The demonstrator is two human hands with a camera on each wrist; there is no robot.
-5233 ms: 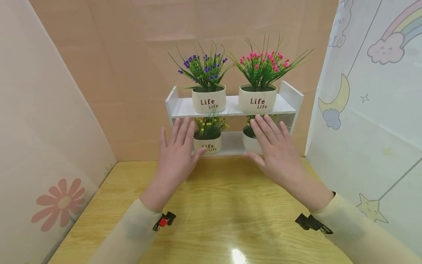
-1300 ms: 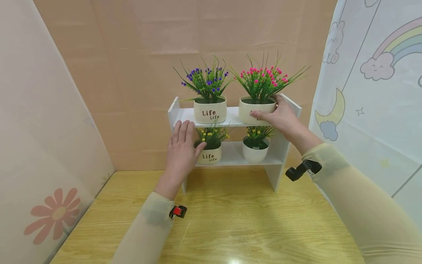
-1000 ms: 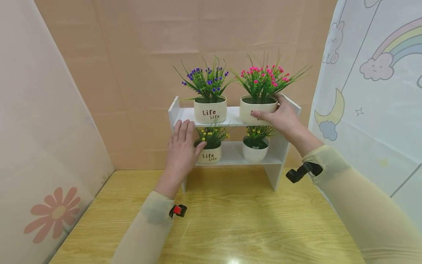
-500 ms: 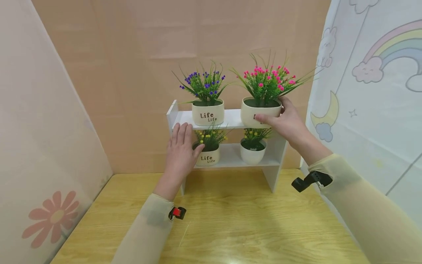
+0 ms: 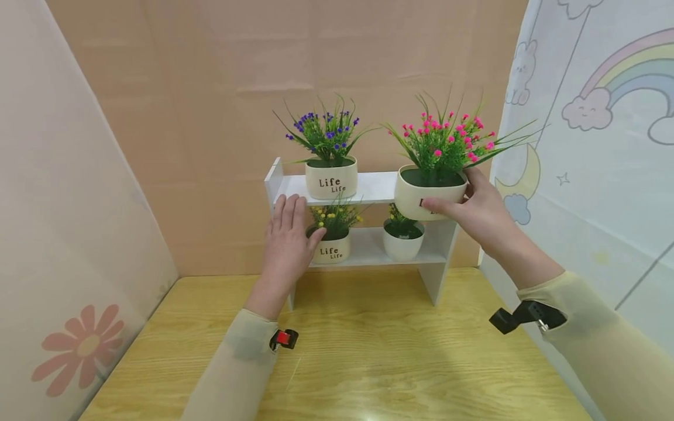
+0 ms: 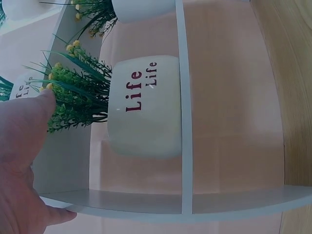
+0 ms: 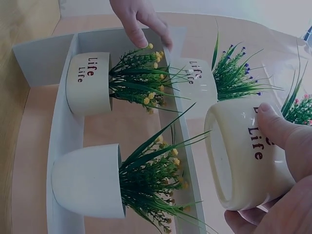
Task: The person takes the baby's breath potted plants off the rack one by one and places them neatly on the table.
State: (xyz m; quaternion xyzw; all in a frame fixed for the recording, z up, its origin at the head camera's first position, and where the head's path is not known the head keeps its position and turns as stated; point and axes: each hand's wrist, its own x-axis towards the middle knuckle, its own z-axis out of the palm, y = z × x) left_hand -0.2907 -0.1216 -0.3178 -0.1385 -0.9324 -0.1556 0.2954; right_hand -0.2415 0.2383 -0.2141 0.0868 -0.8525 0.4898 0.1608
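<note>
Pink-flowered pot (image 5: 409, 199) held in the right hand (image 5: 484, 217) — thumb on its front — before the shelf (image 5: 376, 187), base clear of it. Left hand (image 5: 288, 242) at the shelf's left end, fingers extended. The pot looks stiff, fairly light, perhaps slippery; its rounded end should suit gripping. Far fingers largely hidden; lettering (image 7: 256, 144) partly covered; right-wrist view crops the flowers (image 5: 451, 139).

Your left hand (image 6: 18, 146) occupies the frame's lower left, overlapping the white shelf (image 6: 186, 126). At centre, a cream pot (image 6: 146, 129) lettered "Life Life" carries a yellow-flowered plant (image 6: 80, 95). The top edge crops a second pot (image 6: 144, 9); a wood surface (image 6: 298, 97) lines the right edge.
</note>
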